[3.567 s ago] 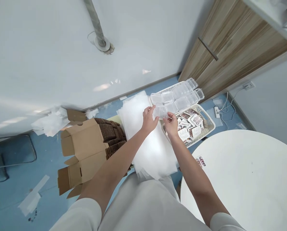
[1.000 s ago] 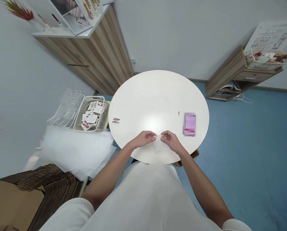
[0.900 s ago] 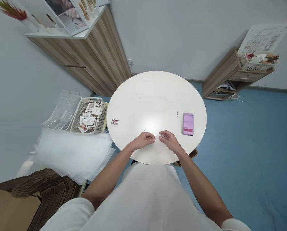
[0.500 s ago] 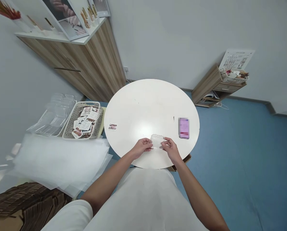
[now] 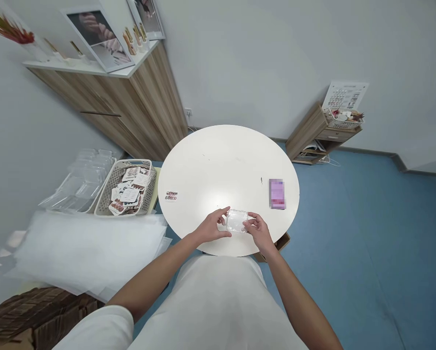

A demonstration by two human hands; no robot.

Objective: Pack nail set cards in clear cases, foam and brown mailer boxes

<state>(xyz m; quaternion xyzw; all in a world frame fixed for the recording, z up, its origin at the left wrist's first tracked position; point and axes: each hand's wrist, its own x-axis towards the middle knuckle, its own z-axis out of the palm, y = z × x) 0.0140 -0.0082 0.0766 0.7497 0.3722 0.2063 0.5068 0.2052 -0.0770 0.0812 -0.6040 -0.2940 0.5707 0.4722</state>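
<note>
the clear box (image 5: pixel 236 221) is over the white surface (image 5: pixel 228 165): your right hand (image 5: pixel 260 232) pinches the box's right edge, your left hand (image 5: pixel 208 228) is spread at the box's left edge. a small card (image 5: pixel 171 196) lies left of the box.

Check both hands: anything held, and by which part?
The right hand holds the clear plastic case by its right edge. The left hand frames the left edge; whether its grip touches can't be told.
</note>
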